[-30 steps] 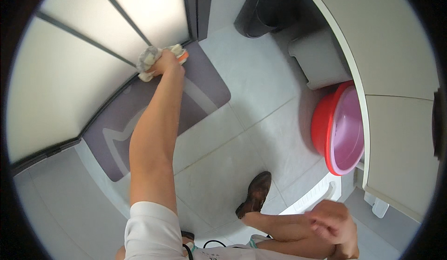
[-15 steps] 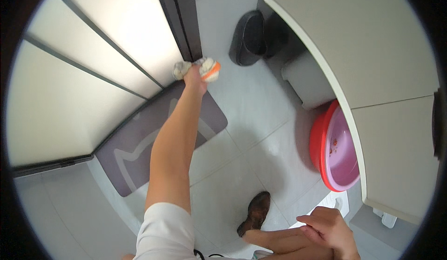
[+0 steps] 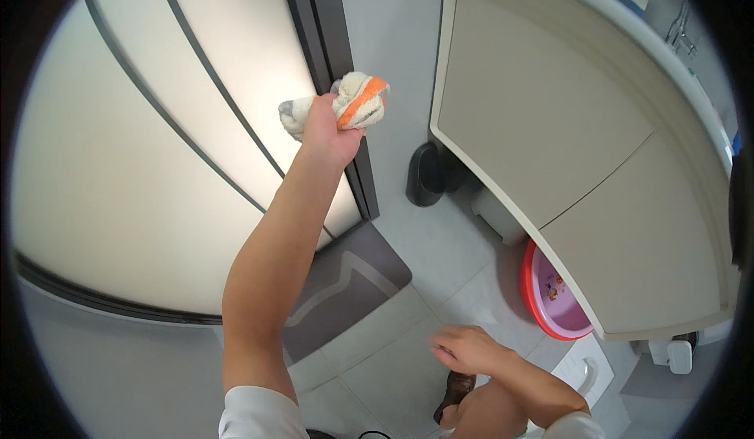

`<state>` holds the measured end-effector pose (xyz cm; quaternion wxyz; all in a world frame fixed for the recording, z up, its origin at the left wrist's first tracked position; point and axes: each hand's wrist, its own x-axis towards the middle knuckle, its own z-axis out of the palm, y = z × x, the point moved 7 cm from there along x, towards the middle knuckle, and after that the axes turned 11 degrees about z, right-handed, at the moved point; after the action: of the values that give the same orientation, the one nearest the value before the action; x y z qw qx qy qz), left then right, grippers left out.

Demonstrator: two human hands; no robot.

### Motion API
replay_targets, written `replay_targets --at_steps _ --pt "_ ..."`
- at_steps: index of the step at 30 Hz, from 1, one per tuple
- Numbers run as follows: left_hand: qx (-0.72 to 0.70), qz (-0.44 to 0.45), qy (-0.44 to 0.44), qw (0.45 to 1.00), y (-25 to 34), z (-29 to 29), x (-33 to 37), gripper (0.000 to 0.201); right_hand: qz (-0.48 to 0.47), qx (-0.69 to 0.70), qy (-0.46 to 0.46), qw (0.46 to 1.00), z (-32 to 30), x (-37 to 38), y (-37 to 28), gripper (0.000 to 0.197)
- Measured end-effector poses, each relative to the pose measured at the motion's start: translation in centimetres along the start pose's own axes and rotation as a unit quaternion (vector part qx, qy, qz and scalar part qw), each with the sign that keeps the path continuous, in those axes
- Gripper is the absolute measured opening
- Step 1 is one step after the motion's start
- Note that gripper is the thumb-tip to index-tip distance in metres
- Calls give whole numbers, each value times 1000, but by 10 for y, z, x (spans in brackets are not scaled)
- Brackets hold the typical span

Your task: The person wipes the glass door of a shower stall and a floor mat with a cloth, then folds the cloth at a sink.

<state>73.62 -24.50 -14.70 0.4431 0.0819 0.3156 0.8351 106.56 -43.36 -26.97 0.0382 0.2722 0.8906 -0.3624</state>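
Note:
My left hand (image 3: 330, 129) is closed around a bunched cloth (image 3: 363, 100), fluffy white with orange and grey stripes, and its ends stick out on both sides of my fist. The cloth is against or just in front of the dark frame (image 3: 320, 27) of a frosted glass door (image 3: 181, 164); I cannot tell whether it touches. Lower down, my right hand (image 3: 471, 349) hangs over the floor with its fingers loosely curled in, slightly blurred. Nothing shows in it.
On the right stands a beige cabinet (image 3: 542, 70). Below its edge are nested red and pink basins (image 3: 528, 298), a grey container (image 3: 499, 215) and a black bin (image 3: 426, 176). A grey mat (image 3: 353, 282) lies by the door. My brown shoe (image 3: 454, 396) is on the tiles.
My left hand has moved up along the door frame with the cloth. My right hand has swung left and slightly up. The view has tilted up, showing more of the cabinet and its top.

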Motion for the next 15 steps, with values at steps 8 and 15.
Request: replay_targets --at_steps 8,15 --pt "25 -63 -31 997 88 142 -36 36 18 634 56 771 -229 196 -153 70" --pt "111 -39 59 991 154 195 -45 39 150 455 60 876 -382 215 -244 75"
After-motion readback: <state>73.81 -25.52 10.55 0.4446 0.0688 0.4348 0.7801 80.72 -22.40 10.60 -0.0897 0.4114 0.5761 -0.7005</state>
